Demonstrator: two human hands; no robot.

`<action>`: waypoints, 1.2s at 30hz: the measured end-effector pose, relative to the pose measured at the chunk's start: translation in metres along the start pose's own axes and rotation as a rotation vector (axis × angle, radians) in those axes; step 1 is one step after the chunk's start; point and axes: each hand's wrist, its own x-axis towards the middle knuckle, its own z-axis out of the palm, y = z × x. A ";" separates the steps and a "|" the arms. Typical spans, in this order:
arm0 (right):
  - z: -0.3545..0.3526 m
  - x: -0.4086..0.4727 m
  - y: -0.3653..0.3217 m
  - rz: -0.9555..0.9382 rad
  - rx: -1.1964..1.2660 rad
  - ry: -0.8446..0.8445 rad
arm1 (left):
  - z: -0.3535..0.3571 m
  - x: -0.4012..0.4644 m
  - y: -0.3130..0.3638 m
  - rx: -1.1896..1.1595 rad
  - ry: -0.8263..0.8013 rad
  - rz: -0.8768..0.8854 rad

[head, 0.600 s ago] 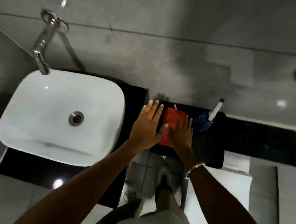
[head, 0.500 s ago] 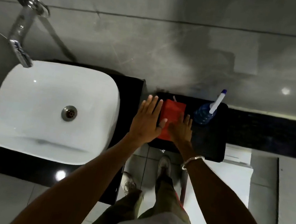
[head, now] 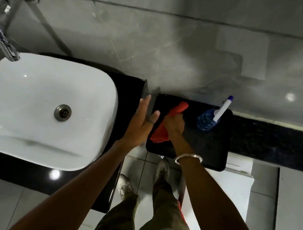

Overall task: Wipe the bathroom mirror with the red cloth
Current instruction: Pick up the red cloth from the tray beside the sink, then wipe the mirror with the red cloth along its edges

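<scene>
Olive-green trousers (head: 154,221) and two pale shoes (head: 162,171) are showing nearest the camera, at six o'clock, standing on light floor tiles (head: 0,206). Both bare arms are reaching up from there toward the centre. The right hand (head: 173,122), wearing a silver bangle (head: 189,157) at the wrist, is gripping the red cloth (head: 160,135) in a closed fist, with one end of the cloth poking out past the knuckles toward twelve o'clock and the rest bunching below the hand at about seven o'clock from it. The cloth is hanging over the left part of a black tray (head: 215,148), and whether its lower end is touching the tray is unclear. The left hand (head: 142,121) is spreading flat and empty just beside the cloth at nine o'clock from it, its thumb close to the fabric, over the gap between the tray and the black counter (head: 131,85). On the tray's far right corner, at one o'clock from the fist, a blue spray bottle (head: 206,120) with a white nozzle is standing. A white basin (head: 23,98) is filling the nine o'clock side, a chrome tap (head: 4,24) is jutting over it at ten o'clock, and grey wall tiles (head: 175,41) are spanning twelve o'clock.
</scene>
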 end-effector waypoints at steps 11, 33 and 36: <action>0.032 -0.231 -0.140 -0.865 -0.435 -0.124 | -0.111 -0.042 0.106 -1.293 0.193 0.003; -0.209 -0.404 -0.499 -1.791 -0.220 1.269 | -0.355 -0.066 0.508 -0.074 1.353 1.281; -0.237 -0.430 -0.531 -1.808 -0.340 1.376 | -0.374 -0.067 0.572 0.188 1.375 1.277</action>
